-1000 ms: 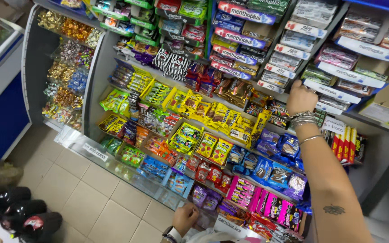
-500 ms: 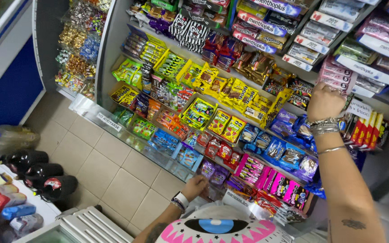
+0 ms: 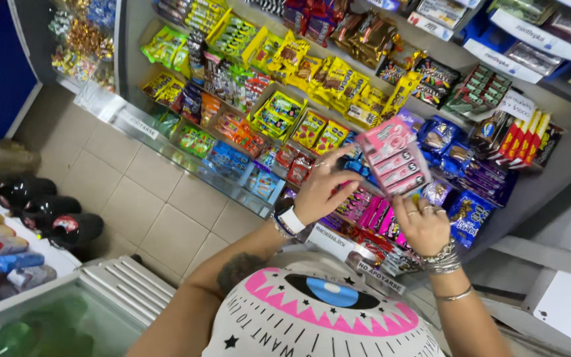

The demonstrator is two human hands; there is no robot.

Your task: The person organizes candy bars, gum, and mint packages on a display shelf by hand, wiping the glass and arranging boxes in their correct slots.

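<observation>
- Shop shelves (image 3: pixel 285 99) packed with sweets — tiled floor below.
- Right hand (image 3: pixel 424 225) and left hand (image 3: pixel 322 188) both clasp a pink pack (image 3: pixel 394 155) — seemingly being sorted; steadiness needed.

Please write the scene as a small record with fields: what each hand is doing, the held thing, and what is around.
left hand: grips the pink packs from the left side, watch on the wrist
right hand: supports the packs from below, rings and bracelets
held thing: stack of pink packs, tilted, in front of the shelves
behind: sweets shelves with yellow, green and blue bags
floor: beige tiles
lower left: dark bottles
</observation>
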